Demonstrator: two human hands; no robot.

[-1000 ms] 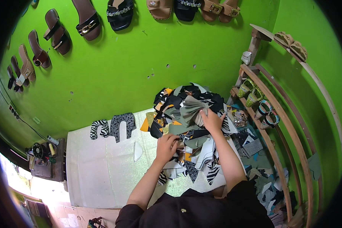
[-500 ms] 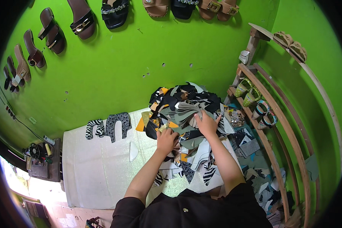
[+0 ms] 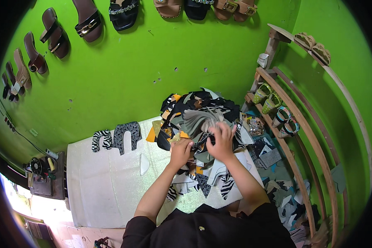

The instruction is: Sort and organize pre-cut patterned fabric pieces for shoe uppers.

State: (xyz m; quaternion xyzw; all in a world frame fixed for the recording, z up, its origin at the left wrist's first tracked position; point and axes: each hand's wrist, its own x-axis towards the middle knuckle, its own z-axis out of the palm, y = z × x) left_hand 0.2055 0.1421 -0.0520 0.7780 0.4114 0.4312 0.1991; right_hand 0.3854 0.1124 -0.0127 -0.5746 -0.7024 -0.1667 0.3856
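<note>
1. Seemingly done: 2 arch-shaped pieces laid flat, side by side, toward the far left of the table [image 3: 95, 186], namely a zebra-striped piece [image 3: 107, 137] and a dark grey patterned piece [image 3: 126, 127], both well apart from the scrap heap [image 3: 231, 109].
2. Seemingly left: most of the material, judging by the scrap heap, loose and mixed in colour and shape. Cannot tell any total amount.
3. Apparently being dealt with now: a bundle of grey-green pieces [image 3: 196, 119], on top of the scrap heap, near its middle.
4. Look of the bundle: thin, soft-seeming layers, fanned out and curving over toward the left, partly blurred and partly covered at the right. Cannot count the layers.
5. Right hand [image 3: 222, 144]: at the near right side of the bundle, fingers spread, thumb apart from them. Cannot tell about any pinch on the layers.
6. Left hand [image 3: 181, 152]: apart from the right, at the near left edge of the scrap heap, fingers bent, just beside a gold glittery scrap [image 3: 177, 137]. Cannot tell about any grip, with fingertips partly hidden.
7. Round about: an orange scrap [image 3: 151, 134] at the left edge of the scrap heap, and a white half-round scrap [image 3: 144, 164] alone on the table.
</note>
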